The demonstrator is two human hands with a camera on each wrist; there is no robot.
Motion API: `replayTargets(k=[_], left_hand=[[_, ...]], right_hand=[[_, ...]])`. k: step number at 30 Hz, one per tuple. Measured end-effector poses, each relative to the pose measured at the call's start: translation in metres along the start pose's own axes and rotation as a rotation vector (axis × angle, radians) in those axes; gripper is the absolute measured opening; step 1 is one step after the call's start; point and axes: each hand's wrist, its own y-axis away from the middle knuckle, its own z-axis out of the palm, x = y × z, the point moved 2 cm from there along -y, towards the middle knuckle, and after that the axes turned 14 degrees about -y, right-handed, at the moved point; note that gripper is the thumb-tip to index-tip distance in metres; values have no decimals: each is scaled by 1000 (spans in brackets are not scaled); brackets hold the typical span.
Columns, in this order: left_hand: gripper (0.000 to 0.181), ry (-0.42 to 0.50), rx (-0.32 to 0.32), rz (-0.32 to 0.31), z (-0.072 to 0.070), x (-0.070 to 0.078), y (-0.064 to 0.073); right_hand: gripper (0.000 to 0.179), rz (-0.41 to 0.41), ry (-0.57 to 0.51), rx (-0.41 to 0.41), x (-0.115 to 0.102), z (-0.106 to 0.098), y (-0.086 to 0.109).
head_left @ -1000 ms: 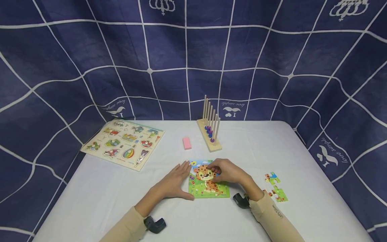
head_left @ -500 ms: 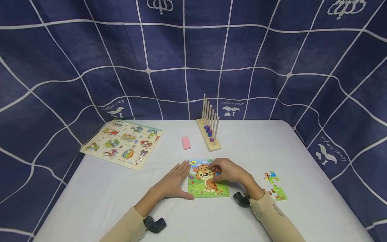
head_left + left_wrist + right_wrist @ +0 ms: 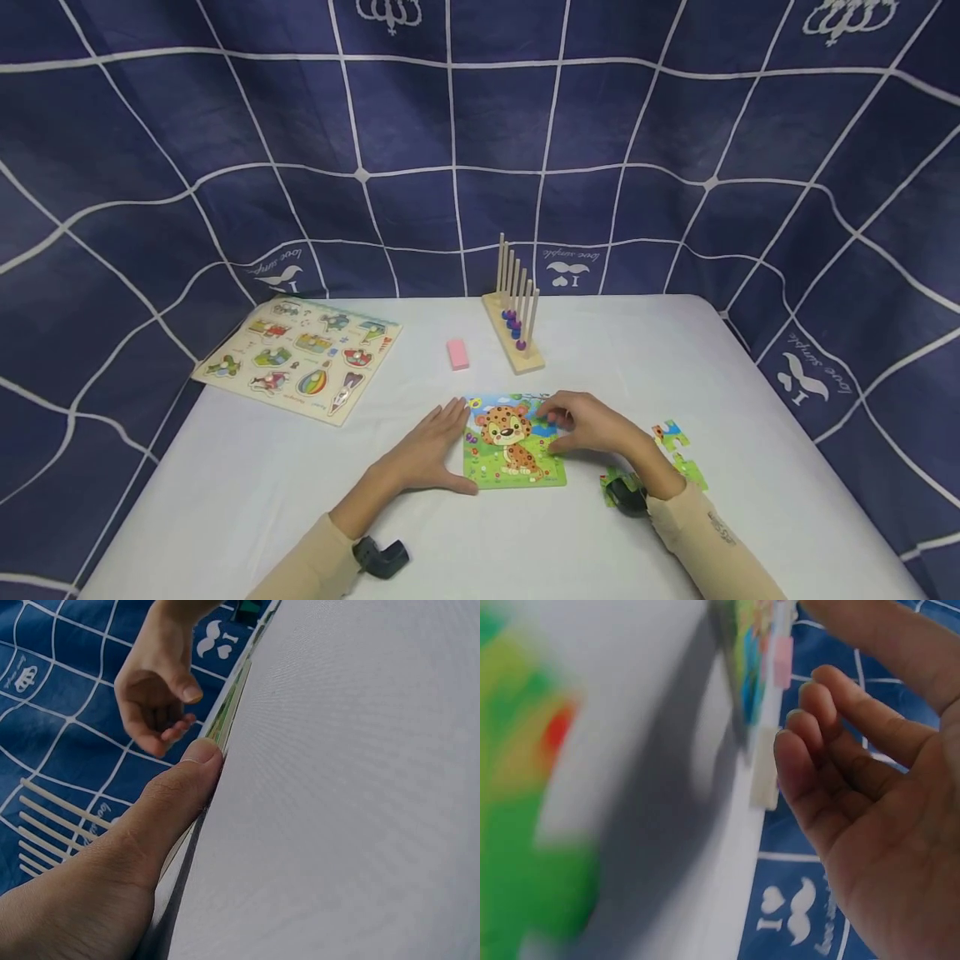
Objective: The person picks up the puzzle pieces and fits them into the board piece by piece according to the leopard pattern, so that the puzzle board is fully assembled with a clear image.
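A square jigsaw puzzle (image 3: 517, 454) with a cartoon leopard on grass lies flat on the white table. My left hand (image 3: 429, 450) rests along its left side, fingers straight and the thumb at the lower left corner; the left wrist view shows this thumb (image 3: 169, 799) against the puzzle's edge (image 3: 226, 712). My right hand (image 3: 592, 425) hovers at the puzzle's right edge. In the right wrist view its fingers (image 3: 802, 735) are loosely bent with nothing between them. Loose puzzle pieces (image 3: 690, 472) lie to the right, partly hidden by the right forearm and wrist camera.
A pink block (image 3: 457, 354) sits behind the puzzle. Farther back stands a wooden peg rack (image 3: 525, 360) with upright rods and several purple and blue beads. At the back left lies a picture peg board (image 3: 300, 358). A blue checked cloth (image 3: 480, 125) hangs behind the table.
My right hand has drawn back to the right off the leopard, uncovering more of the picture. Its fingers have spread somewhat. The left hand stays in place; the view has shifted slightly.
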Motion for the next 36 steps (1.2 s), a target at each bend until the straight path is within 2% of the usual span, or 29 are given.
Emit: replayTargets(k=[8, 18, 27, 36], left_hand=[[129, -7, -11, 4, 0, 0, -1], [128, 0, -2, 7, 0, 0, 0], [129, 6, -1, 8, 0, -1, 0], [129, 1, -9, 3, 0, -2, 1]], right_hand=[[50, 82, -5, 36, 26, -16, 27], [51, 160, 11, 137, 49, -48, 68], [54, 238, -39, 230, 72, -73, 104], [60, 329, -48, 261, 91, -88, 123]])
